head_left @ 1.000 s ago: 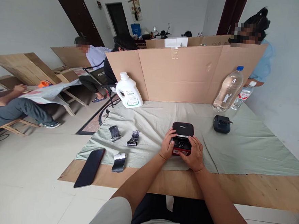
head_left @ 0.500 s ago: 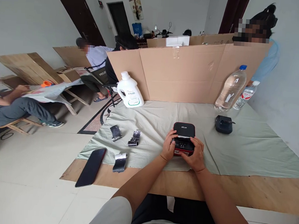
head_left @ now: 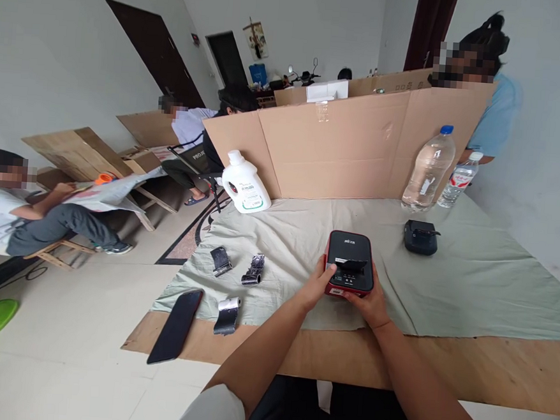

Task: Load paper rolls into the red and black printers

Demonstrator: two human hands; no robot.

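A small label printer [head_left: 353, 247], black on top with red sides, is held between my two hands over the cloth-covered table. Its lid is down, and a dark strip of paper [head_left: 353, 265] sticks out of the slot in the top. My left hand [head_left: 320, 282] grips the left side, its thumb on the top edge. My right hand [head_left: 372, 303] wraps the right side and front corner, with its fingers partly hidden. To the left lie a label roll [head_left: 227, 315] with a dark tail and two more partly unrolled dark rolls, one of them a shiny roll [head_left: 253, 269].
A phone [head_left: 174, 327] lies at the front left edge. A white detergent jug [head_left: 247, 185] stands at the back left. Two bottles, including a large water bottle [head_left: 429, 169], and a second black device [head_left: 420, 237] are at right. A cardboard screen [head_left: 336, 150] borders the back; people sit beyond.
The printer's raised lid has come down shut, and a dark paper strip now pokes from the slot. My hands have moved from its upper part to its sides. The view has shifted slightly.
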